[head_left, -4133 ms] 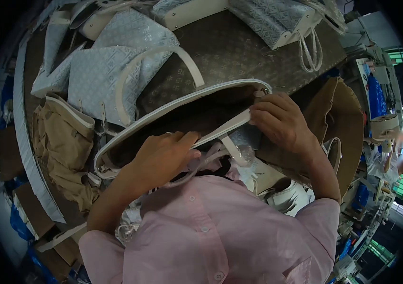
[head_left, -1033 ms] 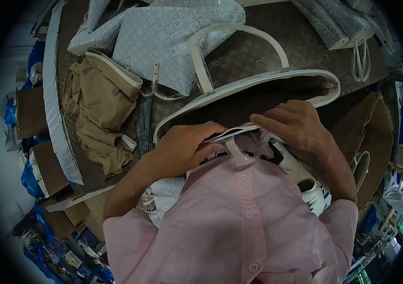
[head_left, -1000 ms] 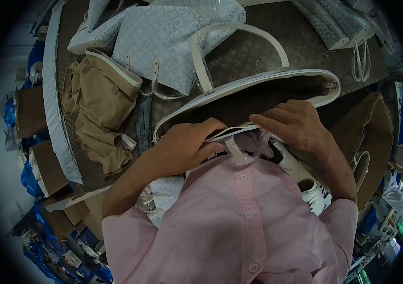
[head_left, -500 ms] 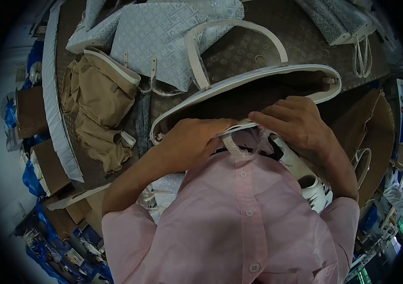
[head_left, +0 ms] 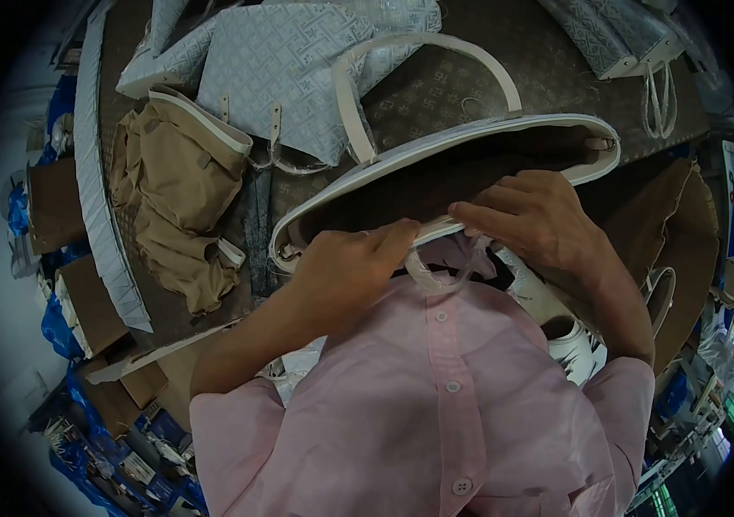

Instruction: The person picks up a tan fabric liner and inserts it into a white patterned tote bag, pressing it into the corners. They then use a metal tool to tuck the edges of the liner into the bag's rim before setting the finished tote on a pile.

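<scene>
A handbag with a white rim and a dark inside lies mouth toward me, right at my chest. One pale handle stands up from its far rim; a second handle hangs at the near side against my shirt. My left hand is closed on the near rim, thumb and fingers pinching its edge. Close beside it, my right hand grips the same rim, fingers over the edge and thumb tip near the left fingertips. The fingers' undersides are hidden.
Left of the bag lies a crumpled tan fabric lining. Silver-grey patterned bag pieces rest at the back, another patterned bag at the back right. A brown patterned sheet covers the table. Cardboard boxes stand off to the left.
My left hand has shifted slightly down, its fingers now lying along the rim closer to the right hand. The right hand and the bag have barely moved.
</scene>
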A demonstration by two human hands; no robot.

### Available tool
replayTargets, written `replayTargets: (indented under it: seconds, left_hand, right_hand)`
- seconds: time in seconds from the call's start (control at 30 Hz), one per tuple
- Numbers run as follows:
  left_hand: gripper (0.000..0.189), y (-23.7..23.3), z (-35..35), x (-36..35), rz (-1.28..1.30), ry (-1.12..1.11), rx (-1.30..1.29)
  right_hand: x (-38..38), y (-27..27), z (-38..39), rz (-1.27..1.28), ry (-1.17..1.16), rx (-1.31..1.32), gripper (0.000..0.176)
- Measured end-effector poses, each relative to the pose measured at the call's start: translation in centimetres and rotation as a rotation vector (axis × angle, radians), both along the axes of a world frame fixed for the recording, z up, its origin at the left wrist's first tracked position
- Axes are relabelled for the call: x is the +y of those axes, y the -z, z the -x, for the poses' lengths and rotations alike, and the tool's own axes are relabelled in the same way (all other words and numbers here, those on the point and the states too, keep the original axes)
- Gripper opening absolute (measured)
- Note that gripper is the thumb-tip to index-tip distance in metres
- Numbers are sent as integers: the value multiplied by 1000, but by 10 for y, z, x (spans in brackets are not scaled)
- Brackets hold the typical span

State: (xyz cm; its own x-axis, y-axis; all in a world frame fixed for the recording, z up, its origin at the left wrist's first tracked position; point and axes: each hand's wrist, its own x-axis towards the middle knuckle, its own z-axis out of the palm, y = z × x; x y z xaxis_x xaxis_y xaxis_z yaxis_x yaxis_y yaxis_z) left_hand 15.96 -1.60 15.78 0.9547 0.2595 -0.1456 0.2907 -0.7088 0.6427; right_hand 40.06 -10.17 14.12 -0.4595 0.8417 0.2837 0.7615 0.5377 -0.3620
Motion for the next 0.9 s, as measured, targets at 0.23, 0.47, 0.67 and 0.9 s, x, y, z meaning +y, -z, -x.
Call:
replayTargets:
  seconds: [0.23, 0.47, 0.67, 0.9]
  left_hand:
    - [41, 5, 12, -14, -457, -148, -183]
    - [31, 24, 30, -14, -541, -242, -398]
    - [24, -2, 24, -17, -84, -414, -199]
    - [21, 0, 29, -8, 115, -336, -217]
  right_hand:
    - [2, 2, 1, -13, 8, 0, 37]
    - [4, 1, 6, -59, 24, 7, 34]
    - [4, 2, 6, -54, 24, -13, 33]
    - [5, -2, 6, -38, 20, 8, 29]
